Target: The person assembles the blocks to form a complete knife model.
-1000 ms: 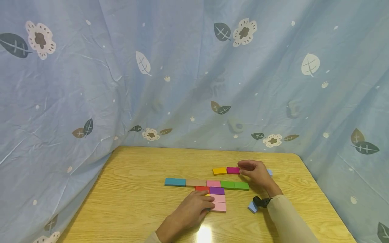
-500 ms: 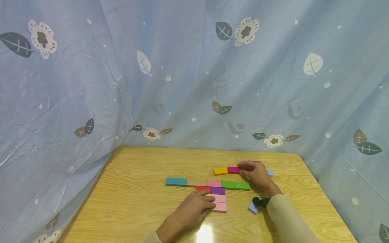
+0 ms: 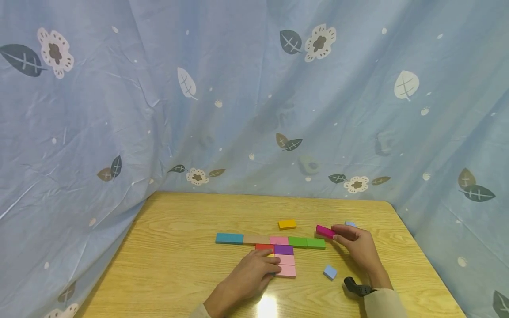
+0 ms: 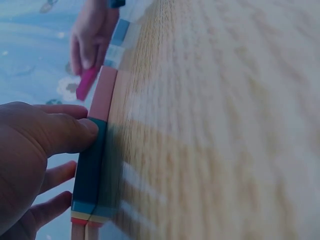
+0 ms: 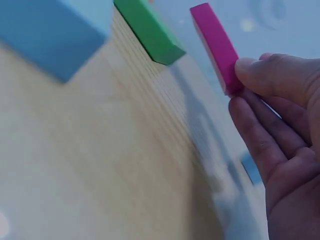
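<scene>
My right hand pinches one end of a magenta wooden block between thumb and fingers. The block is raised off the table, tilted, just right of the green blocks. My left hand rests on a stack of flat rows, covering part of it; red, purple and pink blocks show around its fingers. In the left wrist view, the thumb touches the near side of a teal block. Behind the rows runs a line of blue, plain wood, pink and green blocks.
A yellow block lies at the back of the wooden table. One light blue block sits left of my right wrist, and another lies partly hidden behind the right hand. A patterned blue curtain hangs behind the table.
My right hand has lifted the magenta block from beside the yellow one and carried it right and nearer. The left hand has stayed in place.
</scene>
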Demonstrator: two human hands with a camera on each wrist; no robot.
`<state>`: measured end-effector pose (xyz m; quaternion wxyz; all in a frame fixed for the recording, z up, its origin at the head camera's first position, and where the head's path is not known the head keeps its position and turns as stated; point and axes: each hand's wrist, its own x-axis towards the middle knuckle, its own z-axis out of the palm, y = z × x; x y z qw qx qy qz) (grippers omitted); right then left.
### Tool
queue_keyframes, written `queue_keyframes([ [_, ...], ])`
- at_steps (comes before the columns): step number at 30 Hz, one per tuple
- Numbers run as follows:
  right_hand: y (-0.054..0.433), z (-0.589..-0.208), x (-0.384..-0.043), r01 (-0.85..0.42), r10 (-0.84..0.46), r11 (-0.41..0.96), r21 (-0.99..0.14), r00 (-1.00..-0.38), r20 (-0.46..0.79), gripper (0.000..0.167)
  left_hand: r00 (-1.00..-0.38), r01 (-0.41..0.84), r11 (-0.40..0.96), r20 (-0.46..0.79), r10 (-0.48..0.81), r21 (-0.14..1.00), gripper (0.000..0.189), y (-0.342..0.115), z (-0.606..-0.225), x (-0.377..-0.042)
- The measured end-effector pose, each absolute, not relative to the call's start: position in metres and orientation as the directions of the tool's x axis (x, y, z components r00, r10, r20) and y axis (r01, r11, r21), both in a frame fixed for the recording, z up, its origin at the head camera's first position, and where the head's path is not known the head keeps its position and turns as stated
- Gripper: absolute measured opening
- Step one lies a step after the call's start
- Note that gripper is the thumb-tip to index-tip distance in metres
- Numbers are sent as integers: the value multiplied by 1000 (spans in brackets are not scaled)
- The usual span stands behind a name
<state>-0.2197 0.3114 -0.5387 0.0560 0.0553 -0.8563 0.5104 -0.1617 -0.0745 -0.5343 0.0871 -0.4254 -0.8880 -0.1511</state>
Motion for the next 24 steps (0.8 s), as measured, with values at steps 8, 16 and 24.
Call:
queue_keyframes([
  [8,319,-534,-170,-123,69,474,-872,-982,176,34,-632,775,596,279,723,212,27,-73,-533,-160],
  [16,320,-518,-145,-98,117,509,-855,-976,182,33,-633,774,599,289,718,207,25,-73,-533,-159],
  [24,315,-506,-141,-200,48,525,-828,-963,264,30,-637,770,602,289,715,211,26,-72,-536,-160],
])
